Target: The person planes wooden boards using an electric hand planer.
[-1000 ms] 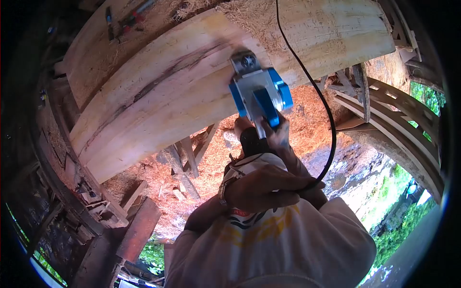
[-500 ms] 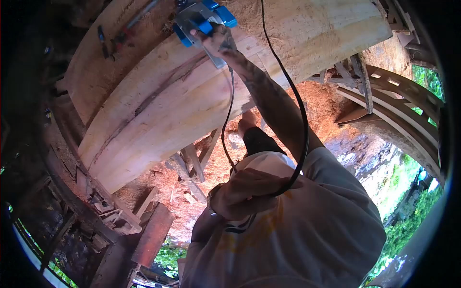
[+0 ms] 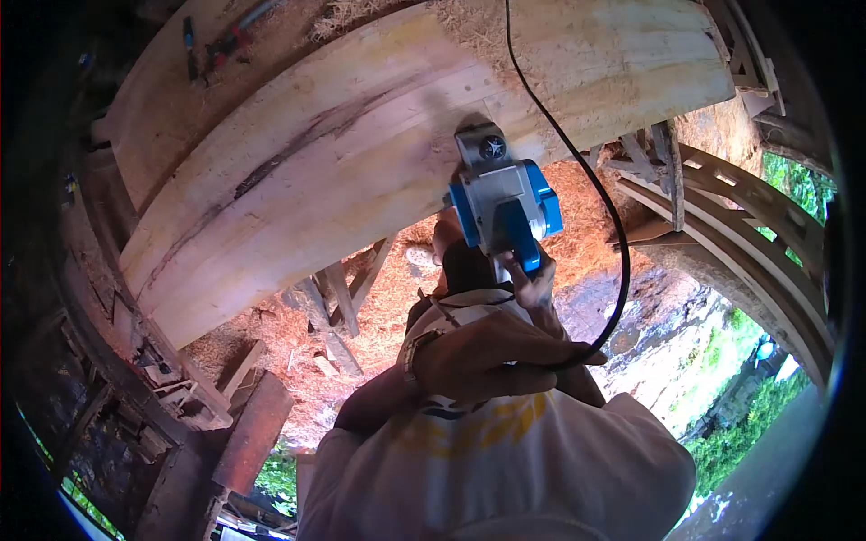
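Observation:
My right hand (image 3: 537,281) is wrapped around the handle of a blue and silver electric hand planer (image 3: 512,206). The planer's front end lies over the near edge of a wide, pale wooden plank (image 3: 343,153); I cannot tell whether it touches the wood. Close to my chest, my left hand (image 3: 478,353), with a watch on the wrist, is closed on a black power cord (image 3: 622,261). From its fingertips the cord loops up on the right and across the plank.
Wood shavings (image 3: 401,298) cover the ground under the plank. Wooden supports (image 3: 338,293) stand below it, and curved timbers (image 3: 749,243) are at the right. Tools with blue and red handles (image 3: 216,54) lie on the wood at the upper left.
My right hand has drawn the planer back from the far part of the plank towards my body. My left hand still holds the cord, slightly farther right and higher.

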A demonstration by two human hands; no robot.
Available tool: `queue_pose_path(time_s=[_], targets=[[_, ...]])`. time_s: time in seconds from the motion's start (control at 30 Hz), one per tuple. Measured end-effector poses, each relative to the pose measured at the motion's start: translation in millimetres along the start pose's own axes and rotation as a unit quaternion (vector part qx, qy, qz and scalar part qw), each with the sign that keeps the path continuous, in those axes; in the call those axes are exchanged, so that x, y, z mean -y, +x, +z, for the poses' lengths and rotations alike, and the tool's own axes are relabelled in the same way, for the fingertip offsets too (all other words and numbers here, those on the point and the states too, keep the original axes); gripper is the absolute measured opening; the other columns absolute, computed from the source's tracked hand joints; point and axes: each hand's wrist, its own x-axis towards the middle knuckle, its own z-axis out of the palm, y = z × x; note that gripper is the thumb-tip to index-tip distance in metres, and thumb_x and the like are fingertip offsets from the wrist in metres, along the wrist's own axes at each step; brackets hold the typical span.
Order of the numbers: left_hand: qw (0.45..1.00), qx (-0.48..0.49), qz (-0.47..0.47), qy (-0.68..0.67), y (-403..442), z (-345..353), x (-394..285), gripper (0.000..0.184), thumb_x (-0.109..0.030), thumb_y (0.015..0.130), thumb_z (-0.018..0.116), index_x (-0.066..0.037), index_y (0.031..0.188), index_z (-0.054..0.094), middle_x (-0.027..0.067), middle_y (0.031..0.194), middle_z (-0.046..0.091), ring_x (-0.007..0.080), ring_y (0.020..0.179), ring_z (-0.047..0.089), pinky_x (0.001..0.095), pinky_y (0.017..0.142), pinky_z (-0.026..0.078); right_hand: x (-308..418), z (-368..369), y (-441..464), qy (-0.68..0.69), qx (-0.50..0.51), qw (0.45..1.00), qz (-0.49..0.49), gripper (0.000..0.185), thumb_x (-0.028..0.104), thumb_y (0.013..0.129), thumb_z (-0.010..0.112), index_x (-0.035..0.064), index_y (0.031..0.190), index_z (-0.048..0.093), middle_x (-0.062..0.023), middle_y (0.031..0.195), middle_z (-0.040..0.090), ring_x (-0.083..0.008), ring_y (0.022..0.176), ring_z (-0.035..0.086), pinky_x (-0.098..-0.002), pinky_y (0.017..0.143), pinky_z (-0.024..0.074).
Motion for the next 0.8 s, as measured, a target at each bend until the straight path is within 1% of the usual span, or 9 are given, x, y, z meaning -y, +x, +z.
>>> queue_pose_path(time_s=[0.27,0.4,0.5,0.57,0.6,0.63,0.67,0.73,0.8], targets=[[0.998,0.02,-0.008,-0.056,2,-11,3,0.041,-0.009,0.098,0.061,0.007,0.136,0.058,0.0208,0.1,0.072,0.0335,0.088,0.071,0.0404,0.078,0.054,61,37,114,-0.006,-0.006,0.998,-0.064,0.022,0.02,0.09,0.074,-0.0008,0.089,0.068,-0.0108,0.066,0.066,-0.0148,0.058,0.061,-0.0348,0.053,0.0474],[0.999,0.014,0.009,-0.028,1,-17,-5,0.039,-0.007,0.098,0.061,0.008,0.134,0.059,0.0205,0.095,0.07,0.0338,0.083,0.07,0.0414,0.075,0.054,76,71,188,-0.022,-0.051,0.992,-0.11,0.033,0.031,0.087,0.079,-0.0009,0.086,0.071,-0.0147,0.065,0.066,-0.0186,0.058,0.062,-0.0386,0.055,0.0496],[1.0,0.003,0.02,0.005,0,-16,-14,0.038,-0.006,0.097,0.061,0.008,0.132,0.059,0.0203,0.092,0.069,0.0341,0.079,0.069,0.0421,0.072,0.054,103,97,252,-0.049,-0.086,0.981,-0.169,0.031,0.032,0.088,0.078,0.0018,0.088,0.073,-0.0189,0.071,0.07,-0.0294,0.061,0.068,-0.0407,0.057,0.0515],[0.999,-0.015,0.036,0.013,5,-16,-21,0.037,-0.006,0.097,0.061,0.009,0.131,0.06,0.0199,0.089,0.068,0.0341,0.077,0.068,0.0426,0.07,0.053,127,108,296,-0.084,-0.067,0.98,-0.167,0.035,0.037,0.088,0.077,0.0029,0.094,0.074,-0.0205,0.083,0.073,-0.0357,0.079,0.072,-0.0428,0.068,0.0543],[0.999,-0.026,0.046,0.011,9,-15,-27,0.037,-0.006,0.096,0.061,0.009,0.13,0.06,0.0196,0.087,0.068,0.034,0.075,0.067,0.0428,0.069,0.053,139,113,316,-0.107,-0.073,0.963,-0.238,0.041,0.045,0.09,0.073,0.006,0.099,0.074,-0.0206,0.094,0.074,-0.0391,0.091,0.072,-0.0445,0.076,0.0553],[0.995,-0.053,0.08,0.006,13,-13,-29,0.037,-0.006,0.096,0.062,0.01,0.13,0.06,0.0193,0.086,0.067,0.0337,0.075,0.067,0.0428,0.068,0.053,145,118,332,-0.092,-0.088,0.96,-0.248,0.05,0.055,0.088,0.071,0.0059,0.099,0.076,-0.0202,0.087,0.074,-0.0364,0.081,0.072,-0.0439,0.071,0.0543],[0.992,-0.073,0.103,0.0,15,-7,-26,0.038,-0.006,0.097,0.062,0.01,0.131,0.06,0.0191,0.085,0.067,0.0334,0.074,0.067,0.0425,0.068,0.052,158,118,336,-0.098,-0.068,0.962,-0.245,0.053,0.058,0.088,0.07,0.0065,0.101,0.076,-0.022,0.093,0.074,-0.0392,0.091,0.072,-0.0465,0.078,0.055],[0.987,-0.094,0.129,-0.006,14,1,-20,0.039,-0.006,0.097,0.062,0.01,0.132,0.059,0.0191,0.085,0.067,0.033,0.073,0.067,0.0421,0.067,0.052,146,124,341,-0.074,-0.092,0.943,-0.311,0.057,0.06,0.089,0.068,0.006,0.105,0.075,-0.0224,0.095,0.074,-0.0406,0.09,0.072,-0.0478,0.077,0.0555],[0.992,-0.066,0.109,-0.014,15,4,-19,0.039,-0.006,0.097,0.062,0.01,0.132,0.058,0.0194,0.085,0.067,0.0329,0.074,0.067,0.0418,0.067,0.052,134,113,299,-0.043,-0.05,0.972,-0.226,0.051,0.053,0.09,0.071,0.0045,0.107,0.074,-0.0227,0.092,0.074,-0.0402,0.084,0.073,-0.0465,0.07,0.0562]])
